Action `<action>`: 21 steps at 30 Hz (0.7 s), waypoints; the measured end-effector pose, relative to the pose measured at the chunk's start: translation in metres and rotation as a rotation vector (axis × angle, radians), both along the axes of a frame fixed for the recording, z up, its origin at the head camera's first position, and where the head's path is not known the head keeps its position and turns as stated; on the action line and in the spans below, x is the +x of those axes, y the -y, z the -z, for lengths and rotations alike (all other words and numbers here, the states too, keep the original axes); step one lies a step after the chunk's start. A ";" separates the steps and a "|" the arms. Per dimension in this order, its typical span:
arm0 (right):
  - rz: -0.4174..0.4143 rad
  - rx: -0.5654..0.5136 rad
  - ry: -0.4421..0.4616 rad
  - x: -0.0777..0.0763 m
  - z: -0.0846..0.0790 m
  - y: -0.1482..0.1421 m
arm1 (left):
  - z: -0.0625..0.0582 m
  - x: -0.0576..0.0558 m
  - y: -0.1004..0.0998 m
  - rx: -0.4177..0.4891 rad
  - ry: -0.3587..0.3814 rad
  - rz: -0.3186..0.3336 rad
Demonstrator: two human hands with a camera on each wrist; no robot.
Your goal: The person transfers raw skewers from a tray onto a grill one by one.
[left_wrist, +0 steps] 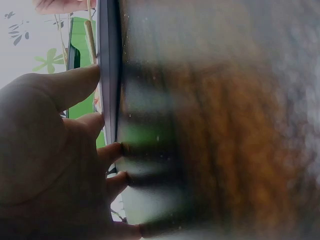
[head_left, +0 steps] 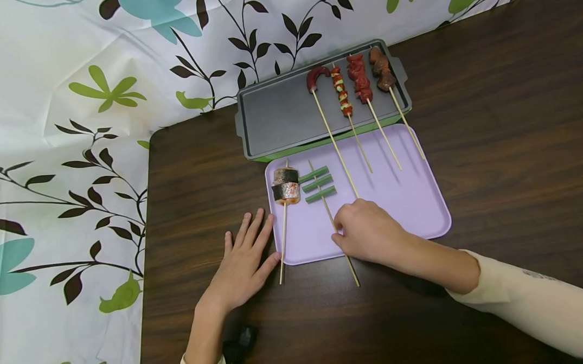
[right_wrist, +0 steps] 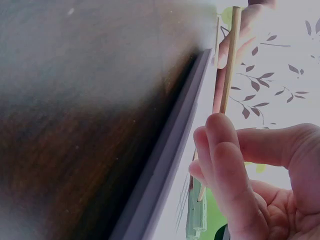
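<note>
My right hand [head_left: 372, 230] pinches the wooden stick of a skewer with three green bean-like pieces [head_left: 317, 182], over the near part of the lilac tray [head_left: 395, 204]. In the right wrist view, the pinched stick [right_wrist: 231, 60] rises past the fingertips. My left hand [head_left: 241, 265] lies with spread fingers at the tray's left edge, its thumb by the stick of a skewer with two dark-banded fish-like pieces [head_left: 286, 190]. In the left wrist view, the left thumb and fingertips meet the tray's rim [left_wrist: 109, 75].
Behind the tray stands a toy-like grill [head_left: 279, 117] with a grey plate. Across its right half lie a curled dark-red skewer [head_left: 311, 80], a red-and-green one [head_left: 342, 95], a red meat one [head_left: 359, 78] and a brown one [head_left: 383, 75]. Their sticks overhang the tray.
</note>
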State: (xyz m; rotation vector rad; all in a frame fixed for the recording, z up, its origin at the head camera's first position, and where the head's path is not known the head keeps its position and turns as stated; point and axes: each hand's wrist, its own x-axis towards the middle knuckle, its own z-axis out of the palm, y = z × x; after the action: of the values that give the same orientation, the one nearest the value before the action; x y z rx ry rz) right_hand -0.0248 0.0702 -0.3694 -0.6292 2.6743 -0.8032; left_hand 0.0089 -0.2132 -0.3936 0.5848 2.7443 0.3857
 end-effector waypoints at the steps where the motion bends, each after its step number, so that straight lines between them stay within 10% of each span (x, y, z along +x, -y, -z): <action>1: 0.001 -0.008 -0.004 0.000 -0.001 -0.001 | 0.000 0.000 0.000 -0.002 0.000 0.000; 21: -0.045 -0.129 -0.145 0.003 -0.034 -0.014 | 0.000 0.000 0.000 0.004 -0.002 -0.001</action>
State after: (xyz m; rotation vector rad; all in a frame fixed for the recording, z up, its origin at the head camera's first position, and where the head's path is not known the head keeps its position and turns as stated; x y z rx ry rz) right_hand -0.0222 0.0841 -0.3359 -0.8045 2.7418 -0.9580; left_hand 0.0092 -0.2132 -0.3931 0.5856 2.7463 0.3904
